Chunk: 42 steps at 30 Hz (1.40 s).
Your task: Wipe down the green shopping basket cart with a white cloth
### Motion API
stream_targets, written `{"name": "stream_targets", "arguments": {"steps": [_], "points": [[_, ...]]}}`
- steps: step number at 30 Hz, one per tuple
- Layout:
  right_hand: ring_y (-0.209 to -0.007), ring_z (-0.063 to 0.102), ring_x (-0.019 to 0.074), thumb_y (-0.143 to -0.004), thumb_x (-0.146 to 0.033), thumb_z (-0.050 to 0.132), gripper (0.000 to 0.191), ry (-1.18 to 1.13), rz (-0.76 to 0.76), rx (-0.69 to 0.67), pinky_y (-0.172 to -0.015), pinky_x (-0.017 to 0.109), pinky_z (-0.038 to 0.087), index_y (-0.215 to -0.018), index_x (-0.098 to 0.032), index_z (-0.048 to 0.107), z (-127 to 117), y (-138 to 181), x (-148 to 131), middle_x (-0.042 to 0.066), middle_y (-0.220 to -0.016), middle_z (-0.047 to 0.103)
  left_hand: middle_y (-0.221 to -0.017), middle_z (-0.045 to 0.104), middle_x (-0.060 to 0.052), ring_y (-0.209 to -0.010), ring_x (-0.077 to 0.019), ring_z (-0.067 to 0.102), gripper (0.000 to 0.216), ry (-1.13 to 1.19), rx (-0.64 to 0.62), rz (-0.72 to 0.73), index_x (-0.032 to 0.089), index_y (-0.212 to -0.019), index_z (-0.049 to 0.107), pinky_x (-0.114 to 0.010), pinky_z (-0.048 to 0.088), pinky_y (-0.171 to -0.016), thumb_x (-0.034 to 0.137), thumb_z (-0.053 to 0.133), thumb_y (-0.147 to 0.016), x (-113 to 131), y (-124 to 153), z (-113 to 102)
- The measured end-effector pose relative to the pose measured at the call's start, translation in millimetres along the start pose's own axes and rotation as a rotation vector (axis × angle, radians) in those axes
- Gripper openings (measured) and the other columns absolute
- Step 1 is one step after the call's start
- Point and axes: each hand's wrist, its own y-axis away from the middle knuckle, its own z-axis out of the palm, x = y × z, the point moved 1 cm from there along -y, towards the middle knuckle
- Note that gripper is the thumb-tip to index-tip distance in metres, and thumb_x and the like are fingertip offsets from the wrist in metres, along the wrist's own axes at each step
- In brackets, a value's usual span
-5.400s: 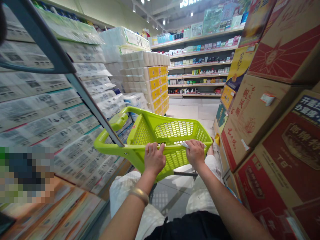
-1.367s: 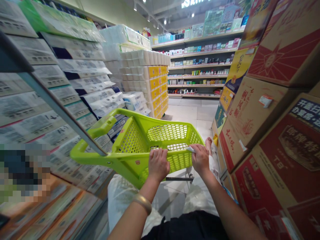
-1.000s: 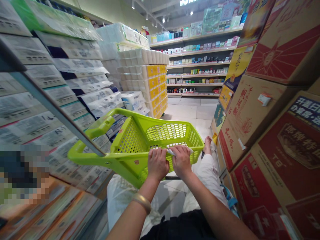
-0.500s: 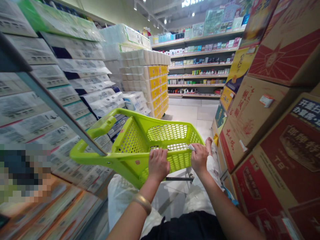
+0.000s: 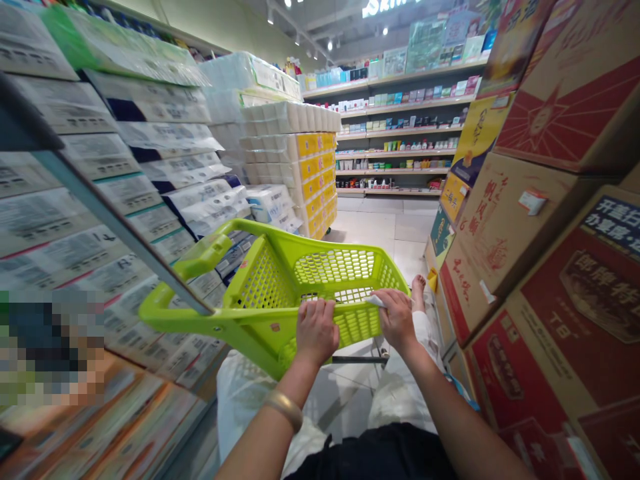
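Note:
A lime-green plastic shopping cart with lattice sides stands sideways in front of my knees, its handle to the left. My left hand is closed over the near rim, fingers curled to the inside. Farther right along that rim, my right hand pinches a folded white tissue against or just above the edge; whether it touches the plastic I cannot tell. Part of the tissue is hidden under the fingers. The basket's visible inside shows only its lattice walls and floor.
Packs of paper goods are stacked on the left, with yellow-sided packs beyond. Cardboard cartons rise close on the right. Shelves of small bottles and boxes line the back. A grey metal pole crosses the left side.
My right hand has shifted slightly left along the rim, and more of the white tissue sticks out past its fingers. My left hand and the cart look the same.

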Motion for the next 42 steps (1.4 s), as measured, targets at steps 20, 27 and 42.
{"name": "stream_targets", "arguments": {"steps": [20, 27, 42], "points": [[-0.097, 0.053, 0.0203, -0.081, -0.01, 0.042, 0.03, 0.057, 0.049, 0.066, -0.093, 0.036, 0.032, -0.097, -0.023, 0.065, 2, 1, -4, 0.003, -0.098, 0.065, -0.093, 0.059, -0.007, -0.097, -0.0262, 0.049, 0.038, 0.014, -0.004, 0.0, 0.021, -0.106, 0.056, -0.041, 0.031, -0.095, 0.017, 0.057, -0.068, -1, 1, 0], [-0.1, 0.051, 0.0213, -0.079, -0.008, 0.042, 0.031, 0.064, 0.11, 0.124, -0.096, 0.038, 0.03, -0.094, -0.022, 0.065, 15, 2, -25, 0.004, -0.097, 0.064, -0.093, 0.058, -0.007, -0.098, -0.0265, 0.049, 0.039, 0.01, -0.021, -0.012, 0.021, -0.106, 0.056, -0.042, 0.031, -0.094, 0.017, 0.058, -0.068, 0, -1, 1], [-0.097, 0.054, 0.0213, -0.081, -0.011, 0.042, 0.029, 0.076, 0.109, 0.119, -0.094, 0.037, 0.032, -0.094, -0.022, 0.066, -6, 3, 12, 0.004, -0.096, 0.065, -0.094, 0.059, -0.007, -0.098, -0.0259, 0.049, 0.038, 0.012, -0.029, -0.009, 0.021, -0.108, 0.056, -0.041, 0.031, -0.095, 0.017, 0.056, -0.069, 1, 1, 0]]}}
